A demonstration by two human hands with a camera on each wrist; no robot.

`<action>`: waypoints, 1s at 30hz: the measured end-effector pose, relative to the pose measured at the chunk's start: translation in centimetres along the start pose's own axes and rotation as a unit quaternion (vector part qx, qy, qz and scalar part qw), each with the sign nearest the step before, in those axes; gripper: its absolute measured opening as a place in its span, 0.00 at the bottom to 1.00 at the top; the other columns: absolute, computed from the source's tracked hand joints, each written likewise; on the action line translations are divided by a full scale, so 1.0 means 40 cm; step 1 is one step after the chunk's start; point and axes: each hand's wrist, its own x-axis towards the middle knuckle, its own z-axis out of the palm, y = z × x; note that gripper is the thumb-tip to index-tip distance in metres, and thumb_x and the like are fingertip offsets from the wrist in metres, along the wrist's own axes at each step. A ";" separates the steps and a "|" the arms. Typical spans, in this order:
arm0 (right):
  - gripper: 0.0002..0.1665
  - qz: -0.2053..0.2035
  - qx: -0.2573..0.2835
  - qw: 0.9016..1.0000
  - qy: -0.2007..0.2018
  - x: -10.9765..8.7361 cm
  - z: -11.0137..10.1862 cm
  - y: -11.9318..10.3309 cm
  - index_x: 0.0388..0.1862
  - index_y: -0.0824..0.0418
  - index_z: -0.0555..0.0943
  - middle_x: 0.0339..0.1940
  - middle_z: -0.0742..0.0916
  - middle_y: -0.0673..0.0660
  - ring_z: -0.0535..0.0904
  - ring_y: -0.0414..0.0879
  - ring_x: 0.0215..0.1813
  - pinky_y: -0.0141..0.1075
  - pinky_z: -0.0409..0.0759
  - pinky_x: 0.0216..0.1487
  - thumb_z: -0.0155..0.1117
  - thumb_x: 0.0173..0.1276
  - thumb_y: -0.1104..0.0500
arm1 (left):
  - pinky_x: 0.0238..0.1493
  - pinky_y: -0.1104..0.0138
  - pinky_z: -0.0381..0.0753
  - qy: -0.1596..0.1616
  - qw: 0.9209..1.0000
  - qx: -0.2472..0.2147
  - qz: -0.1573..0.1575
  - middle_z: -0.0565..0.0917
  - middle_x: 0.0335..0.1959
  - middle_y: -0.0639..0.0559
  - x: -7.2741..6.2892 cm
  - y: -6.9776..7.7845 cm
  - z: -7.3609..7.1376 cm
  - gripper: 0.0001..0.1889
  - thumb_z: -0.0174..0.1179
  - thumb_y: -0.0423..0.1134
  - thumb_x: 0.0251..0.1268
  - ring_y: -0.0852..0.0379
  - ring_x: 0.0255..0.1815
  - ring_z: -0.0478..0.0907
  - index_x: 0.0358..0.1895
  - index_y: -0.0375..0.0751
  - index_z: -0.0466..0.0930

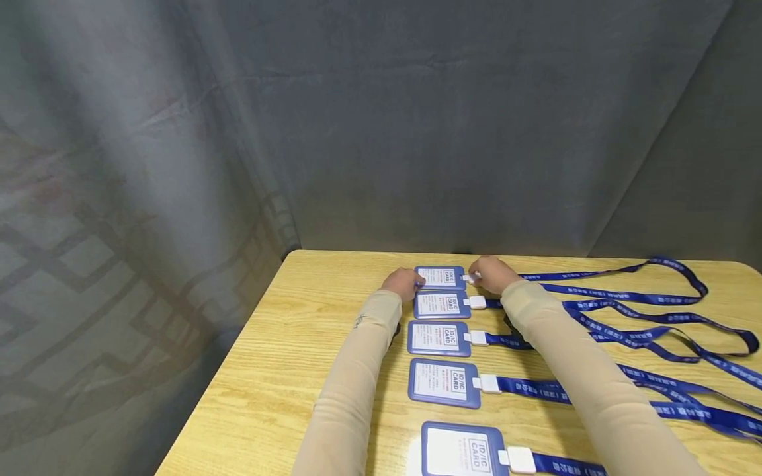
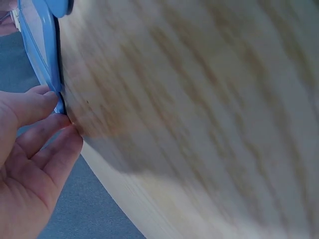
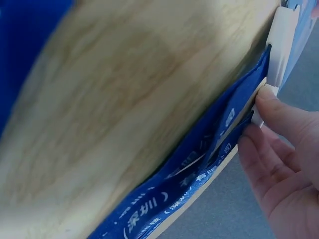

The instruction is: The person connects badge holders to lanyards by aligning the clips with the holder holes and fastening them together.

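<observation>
At the far end of a column of blue ID card holders lies the farthest card holder (image 1: pixel 439 276), flat near the table's back edge. My left hand (image 1: pixel 403 284) pinches its left corner between thumb and fingertips; the left wrist view shows this blue corner (image 2: pixel 54 74) close up. On the other side, my right hand (image 1: pixel 494 274) pinches the white clip (image 3: pixel 257 117) that joins this holder to its blue lanyard (image 1: pixel 595 274). Just nearer, the second card holder (image 1: pixel 442 305) lies right along the first one's edge, its white clip (image 1: pixel 476 302) below my right hand.
Three more card holders lie nearer in the column, among them the third (image 1: pixel 439 338), the fourth (image 1: pixel 444 382) and the nearest (image 1: pixel 461 449). Their blue lanyards (image 1: pixel 684 410) stretch right, some overlapping. A grey curtain (image 1: pixel 446 132) hangs behind the wooden table (image 1: pixel 268 370).
</observation>
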 end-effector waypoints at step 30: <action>0.08 -0.018 -0.004 1.000 0.005 0.002 -0.006 -0.014 0.34 0.69 0.85 0.43 0.86 0.66 0.81 0.56 0.44 0.48 0.80 0.50 0.60 0.58 0.70 | 0.55 0.65 0.78 -0.008 0.997 0.061 0.040 0.84 0.50 0.51 -0.026 0.015 -0.013 0.16 0.56 0.29 0.62 0.52 0.51 0.80 0.50 0.50 0.82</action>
